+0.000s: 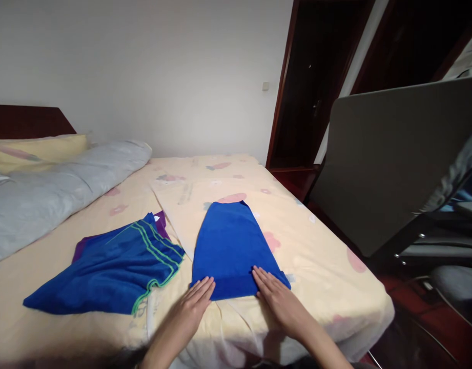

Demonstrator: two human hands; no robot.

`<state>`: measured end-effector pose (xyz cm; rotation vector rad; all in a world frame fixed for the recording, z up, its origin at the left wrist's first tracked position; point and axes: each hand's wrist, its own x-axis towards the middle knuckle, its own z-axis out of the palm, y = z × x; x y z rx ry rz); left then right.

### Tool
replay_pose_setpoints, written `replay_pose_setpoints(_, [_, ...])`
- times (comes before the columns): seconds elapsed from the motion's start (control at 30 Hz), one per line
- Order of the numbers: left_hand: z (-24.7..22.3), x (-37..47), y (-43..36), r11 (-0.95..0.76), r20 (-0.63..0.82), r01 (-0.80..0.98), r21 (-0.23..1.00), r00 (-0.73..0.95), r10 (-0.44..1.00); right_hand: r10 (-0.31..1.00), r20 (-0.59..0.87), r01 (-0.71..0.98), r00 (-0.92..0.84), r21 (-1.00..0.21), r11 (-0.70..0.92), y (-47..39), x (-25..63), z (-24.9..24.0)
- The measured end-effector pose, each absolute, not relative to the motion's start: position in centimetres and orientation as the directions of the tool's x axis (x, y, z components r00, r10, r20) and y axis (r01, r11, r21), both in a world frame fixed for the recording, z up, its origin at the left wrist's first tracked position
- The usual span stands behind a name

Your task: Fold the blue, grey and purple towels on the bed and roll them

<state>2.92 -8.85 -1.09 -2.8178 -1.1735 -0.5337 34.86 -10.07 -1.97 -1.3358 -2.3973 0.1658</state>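
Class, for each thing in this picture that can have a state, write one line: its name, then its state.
Left hand: open, fingers on the plain blue cloth's near edge
Right hand: open, fingers on its near right part
Plain blue cloth: laid flat
Green-trimmed blue cloth: loose, creased
Purple cloth: mostly covered
Grey quilt: bunched up
Bed sheet: spread, wrinkled at the near edge
Door: too dark to tell

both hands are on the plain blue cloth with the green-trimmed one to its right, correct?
Not quite: the head view shows the green-trimmed cloth to the left of the plain blue cloth. The left hand and right hand are on the latter.
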Motion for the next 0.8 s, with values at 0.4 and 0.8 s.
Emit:
replay_pose_setpoints(0.4, [0.8, 0.7, -8.2, -0.520, 0.187, 0.743, 0.422, 0.490, 0.852, 0.935, 0.137, 0.854, -0.327, -0.380, 0.354, -9.3, 37.7, 0.9])
replay_pose_setpoints(0.8, [0.6, 0.5, -5.6, -0.212, 0.149, 0.667, 0.714, 0.151, 0.977, 1.000, 0.025, 0.584, 0.007, -0.812, 0.016, -6.9, 40.5, 1.5])
